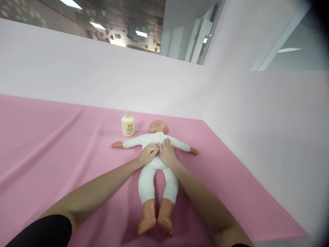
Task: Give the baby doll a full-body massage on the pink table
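A baby doll (146, 183) with a white cloth body lies on its back, its arms spread wide and its feet toward me. Flat on the doll's torso rests my left hand (148, 154), fingers stretched toward the middle. My right hand (168, 153) lies beside it on the other side of the torso, fingers pointing up toward the doll's neck. Both hands hold nothing, and their fingertips nearly meet. The doll's head is turned to the left. Above its left-lying arm stands a pale yellow pump bottle (128, 125) with a dark printed label.
A pink padded mat (64, 147) with creases on its left side lies under the doll. White walls (102, 75) rise behind it and at the right. Above the back wall, a window (128, 24) shows ceiling lights and hanging heart-shaped decorations.
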A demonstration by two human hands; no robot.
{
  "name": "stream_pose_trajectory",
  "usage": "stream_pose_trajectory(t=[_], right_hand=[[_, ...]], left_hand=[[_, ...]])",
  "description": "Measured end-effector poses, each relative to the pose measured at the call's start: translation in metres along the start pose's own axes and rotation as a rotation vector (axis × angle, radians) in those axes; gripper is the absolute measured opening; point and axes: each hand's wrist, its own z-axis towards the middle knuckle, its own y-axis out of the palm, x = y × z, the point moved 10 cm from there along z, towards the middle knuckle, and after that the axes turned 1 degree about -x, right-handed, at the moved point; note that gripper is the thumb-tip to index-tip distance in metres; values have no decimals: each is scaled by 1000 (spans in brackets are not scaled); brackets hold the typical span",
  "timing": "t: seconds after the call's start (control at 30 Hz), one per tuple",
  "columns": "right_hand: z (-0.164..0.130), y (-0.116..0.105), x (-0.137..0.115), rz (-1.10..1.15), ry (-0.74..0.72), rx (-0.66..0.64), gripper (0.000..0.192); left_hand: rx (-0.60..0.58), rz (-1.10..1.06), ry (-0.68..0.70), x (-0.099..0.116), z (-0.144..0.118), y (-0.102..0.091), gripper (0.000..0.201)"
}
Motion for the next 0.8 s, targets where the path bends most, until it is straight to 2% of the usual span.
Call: stream_pose_trajectory(t=[0.1,0.17,0.27,0.33,0.4,0.5,0.57,0.63,0.7,0.8], right_hand=[[-18,6,-19,-57,-32,-24,66],[-30,8,-39,-61,-140,-33,67],[-42,6,-69,15,-376,-74,57],[-43,2,-77,119,-473,-121,42],[-34,0,-68,300,-447,-181,25],[-18,8,-46,679,-315,-312,39],[-10,13,-35,878,-253,-339,47],[-4,13,-26,1035,-203,-296,45],[2,9,-15,1158,-154,-197,37],[5,-10,-3,1122,-144,30,35]], left_hand=[[135,28,-33,-5,-4,-15,36],[197,58,-37,-8,-6,-22,34],[159,97,-9,-10,-5,-20,38],[87,124,-6,-15,-3,-14,43],[37,170,-42,-23,-2,-10,47],[-8,264,-133,-38,-1,-6,49],[-10,319,-188,-47,0,-6,53],[16,367,-242,-54,-1,-7,58],[60,419,-288,-59,-2,-9,61],[111,496,-313,-55,-4,-12,63]])
